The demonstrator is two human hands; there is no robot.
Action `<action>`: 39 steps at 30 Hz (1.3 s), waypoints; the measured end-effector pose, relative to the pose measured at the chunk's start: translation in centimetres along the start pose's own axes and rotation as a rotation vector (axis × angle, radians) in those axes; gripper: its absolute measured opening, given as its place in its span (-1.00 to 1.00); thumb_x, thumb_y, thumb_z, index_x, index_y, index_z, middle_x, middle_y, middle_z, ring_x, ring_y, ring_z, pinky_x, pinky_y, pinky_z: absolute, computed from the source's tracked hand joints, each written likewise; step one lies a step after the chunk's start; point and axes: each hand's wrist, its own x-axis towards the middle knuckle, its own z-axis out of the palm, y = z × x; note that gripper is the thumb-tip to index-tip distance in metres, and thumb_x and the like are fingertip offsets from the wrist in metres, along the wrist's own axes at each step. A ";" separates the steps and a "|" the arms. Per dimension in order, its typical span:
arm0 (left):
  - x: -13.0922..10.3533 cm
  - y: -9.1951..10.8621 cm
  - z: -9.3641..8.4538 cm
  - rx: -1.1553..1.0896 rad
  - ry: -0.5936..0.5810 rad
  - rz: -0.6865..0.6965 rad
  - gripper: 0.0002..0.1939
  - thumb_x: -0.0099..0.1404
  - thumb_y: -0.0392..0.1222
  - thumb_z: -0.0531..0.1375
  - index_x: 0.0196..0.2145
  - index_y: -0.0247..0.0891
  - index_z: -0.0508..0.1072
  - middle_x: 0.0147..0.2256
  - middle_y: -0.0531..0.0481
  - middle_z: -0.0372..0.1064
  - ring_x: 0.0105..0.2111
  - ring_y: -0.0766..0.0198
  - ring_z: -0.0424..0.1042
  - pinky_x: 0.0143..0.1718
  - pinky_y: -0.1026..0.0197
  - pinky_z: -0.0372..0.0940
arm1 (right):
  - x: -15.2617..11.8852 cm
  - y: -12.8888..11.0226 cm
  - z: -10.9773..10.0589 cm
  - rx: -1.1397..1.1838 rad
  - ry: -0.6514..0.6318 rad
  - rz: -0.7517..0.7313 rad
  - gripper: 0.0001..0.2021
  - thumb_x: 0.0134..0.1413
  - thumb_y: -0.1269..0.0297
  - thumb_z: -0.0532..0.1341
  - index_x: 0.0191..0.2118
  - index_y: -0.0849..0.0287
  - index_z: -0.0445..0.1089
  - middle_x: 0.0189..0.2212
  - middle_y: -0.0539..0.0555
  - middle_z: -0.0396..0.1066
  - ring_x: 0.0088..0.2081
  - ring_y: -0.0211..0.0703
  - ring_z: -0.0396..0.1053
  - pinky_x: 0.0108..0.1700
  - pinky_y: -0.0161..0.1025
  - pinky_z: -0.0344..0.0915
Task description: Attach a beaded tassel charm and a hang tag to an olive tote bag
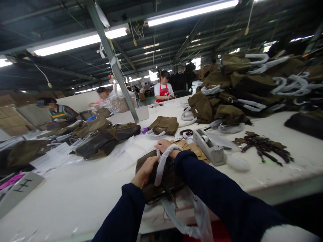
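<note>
An olive-brown handbag [164,190] lies at the table's near edge in front of me, its zipper facing my side. One handle [163,168], wrapped in white film, arches up over my right wrist. My left hand [146,169] is closed on the bag's left side, thumb on top. My right hand [165,146] reaches through under the handle, its fingers curled at the bag's far side close to my left fingertips. A little white material shows between the hands; the fingertips' exact hold is partly hidden. Another wrapped strap [181,227] hangs below the table edge.
A grey tape dispenser [209,148] stands right of the bag, by brown paper pieces [193,148] and dark straps [262,146]. Bags are piled right [237,84] and left [98,137]; a single bag [164,125] lies ahead. A metal post [113,60] rises beyond. Several people work farther back.
</note>
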 end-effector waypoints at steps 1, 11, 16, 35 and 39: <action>0.0 -0.1 0.1 -0.011 -0.011 -0.002 -0.50 0.18 0.23 0.19 -0.36 -0.35 0.52 -0.44 -0.05 0.46 -0.45 0.21 0.35 -0.43 0.24 0.21 | 0.0 0.0 0.0 -0.005 -0.001 -0.001 -0.72 0.20 0.26 0.15 -0.47 0.24 0.48 -0.44 0.12 0.44 -0.35 -0.15 0.32 -0.32 -0.24 0.13; -0.3 -1.2 1.1 -0.060 0.024 0.019 -0.55 0.20 0.18 0.20 -0.41 -0.34 0.48 -0.44 -0.01 0.42 -0.54 0.34 0.20 -0.52 0.28 0.09 | 0.6 0.4 0.7 -0.043 -0.045 -0.009 -0.62 0.31 0.26 0.06 -0.39 0.40 0.49 -0.47 0.10 0.41 -0.43 -0.28 0.25 -0.39 -0.28 0.04; -0.1 -3.3 1.5 -0.082 0.138 0.027 -0.52 0.20 0.23 0.17 -0.52 -0.29 0.38 -0.59 0.05 0.29 -0.59 0.33 0.20 -0.54 0.27 0.08 | -1.9 0.5 0.8 -0.078 -0.157 -0.090 -0.78 0.23 0.22 0.17 -0.32 0.21 0.51 -0.37 0.11 0.50 -0.32 -0.18 0.39 -0.28 -0.31 0.20; 0.1 -4.4 1.7 -0.235 0.163 -0.001 -0.51 0.18 0.22 0.19 -0.46 -0.35 0.43 -0.58 -0.03 0.40 -0.60 0.34 0.31 -0.52 0.30 0.15 | -9.5 2.3 0.8 0.286 -0.206 -0.015 -0.78 0.15 0.25 0.08 -0.31 0.21 0.44 -0.38 0.09 0.48 -0.35 -0.14 0.44 -0.35 -0.29 0.33; 0.3 -4.8 1.7 -0.253 0.162 0.011 -0.50 0.15 0.25 0.20 -0.49 -0.34 0.43 -0.58 -0.04 0.41 -0.59 0.29 0.34 -0.52 0.27 0.16 | -10.3 1.6 0.6 0.596 -0.344 -0.076 -0.68 0.20 0.26 0.00 -0.08 0.21 0.43 -0.26 0.13 0.51 -0.27 -0.15 0.48 -0.22 -0.26 0.40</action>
